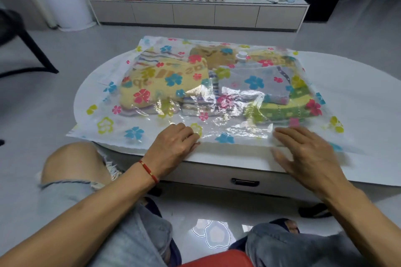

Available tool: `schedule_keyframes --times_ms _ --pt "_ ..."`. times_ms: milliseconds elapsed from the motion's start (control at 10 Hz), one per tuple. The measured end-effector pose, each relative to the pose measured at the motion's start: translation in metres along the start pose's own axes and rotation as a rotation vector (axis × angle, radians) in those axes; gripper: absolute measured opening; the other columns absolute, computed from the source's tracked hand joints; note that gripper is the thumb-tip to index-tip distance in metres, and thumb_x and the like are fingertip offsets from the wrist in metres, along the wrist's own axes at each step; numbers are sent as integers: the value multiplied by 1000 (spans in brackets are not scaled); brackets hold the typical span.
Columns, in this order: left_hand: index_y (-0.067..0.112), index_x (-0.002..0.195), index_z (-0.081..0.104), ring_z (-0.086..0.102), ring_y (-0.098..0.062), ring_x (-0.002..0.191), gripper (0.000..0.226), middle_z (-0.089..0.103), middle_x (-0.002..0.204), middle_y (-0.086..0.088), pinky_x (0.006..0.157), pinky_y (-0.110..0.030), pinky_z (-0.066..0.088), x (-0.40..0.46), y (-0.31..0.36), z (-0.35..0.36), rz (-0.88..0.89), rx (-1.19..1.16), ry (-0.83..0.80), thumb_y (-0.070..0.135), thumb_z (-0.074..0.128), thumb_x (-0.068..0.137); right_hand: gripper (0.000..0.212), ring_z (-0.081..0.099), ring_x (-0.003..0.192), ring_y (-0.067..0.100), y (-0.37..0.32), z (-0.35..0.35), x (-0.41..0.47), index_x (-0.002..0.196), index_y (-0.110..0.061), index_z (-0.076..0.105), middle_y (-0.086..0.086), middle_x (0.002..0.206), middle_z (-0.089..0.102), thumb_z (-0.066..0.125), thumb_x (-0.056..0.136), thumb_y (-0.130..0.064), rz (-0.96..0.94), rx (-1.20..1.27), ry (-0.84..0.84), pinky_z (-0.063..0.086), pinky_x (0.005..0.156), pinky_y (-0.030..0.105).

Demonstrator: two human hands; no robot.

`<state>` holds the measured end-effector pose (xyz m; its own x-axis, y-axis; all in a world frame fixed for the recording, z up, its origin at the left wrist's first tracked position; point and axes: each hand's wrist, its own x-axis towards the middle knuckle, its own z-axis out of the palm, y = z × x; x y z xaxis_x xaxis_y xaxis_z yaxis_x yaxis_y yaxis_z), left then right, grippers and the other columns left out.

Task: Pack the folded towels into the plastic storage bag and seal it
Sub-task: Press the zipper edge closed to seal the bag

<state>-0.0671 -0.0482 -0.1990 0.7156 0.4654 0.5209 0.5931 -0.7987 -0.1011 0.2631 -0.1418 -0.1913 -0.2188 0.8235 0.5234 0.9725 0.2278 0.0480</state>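
Note:
A clear plastic storage bag (pixel 121 123) printed with coloured flowers lies flat on the white oval table (pixel 338 67). Inside it lie several folded towels: a yellow one (pixel 160 84) at the left, a grey one (pixel 256 84) in the middle, a green one (pixel 288 108) at the right. A white valve cap (pixel 241 55) sits on the bag's far part. My left hand (pixel 173 147) pinches the bag's near edge with curled fingers. My right hand (pixel 303 149), blurred, lies with straight fingers on the same edge further right.
The table's near side carries a drawer with a dark handle (pixel 245 181). My knees sit below the table edge over a glossy floor. A long low cabinet (pixel 195 13) with plants and ornaments stands at the back. A dark chair (pixel 19 45) is at the left.

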Motion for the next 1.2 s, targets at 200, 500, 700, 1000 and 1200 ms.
schedule_keyframes --times_ms 200,500,700,1000,1200 --pt "4 91 68 55 -31 70 21 60 78 -11 60 -42 46 0 2 -11 25 41 21 18 54 100 43 68 122 34 -127 30 60 129 -11 72 12 132 72 79 88 -19 -136 145 -167 55 102 47" --pt "5 75 66 53 -29 59 15 57 67 -10 51 -36 45 -38 -45 -46 -4 81 -104 11 69 88 56 75 108 36 -127 62 42 110 -11 80 5 114 80 86 63 19 23 223 53 65 84 50" --pt "6 75 67 59 -32 64 15 60 69 -12 54 -39 51 -93 -102 -85 -111 144 -239 14 65 88 54 74 109 38 -128 74 33 113 -9 80 8 116 79 85 66 19 39 222 72 60 90 54" --pt "16 76 69 62 -29 74 16 64 75 -4 51 -33 44 -149 -156 -111 -397 241 -327 25 63 87 52 73 108 43 -134 68 32 112 -4 81 13 115 79 85 67 21 64 287 51 59 90 58" --pt "14 89 72 61 -34 79 21 68 85 -6 55 -41 51 -154 -152 -117 -508 205 -300 34 67 88 33 70 120 36 -142 56 38 117 -8 80 10 121 77 83 84 -5 121 357 -54 56 102 51"
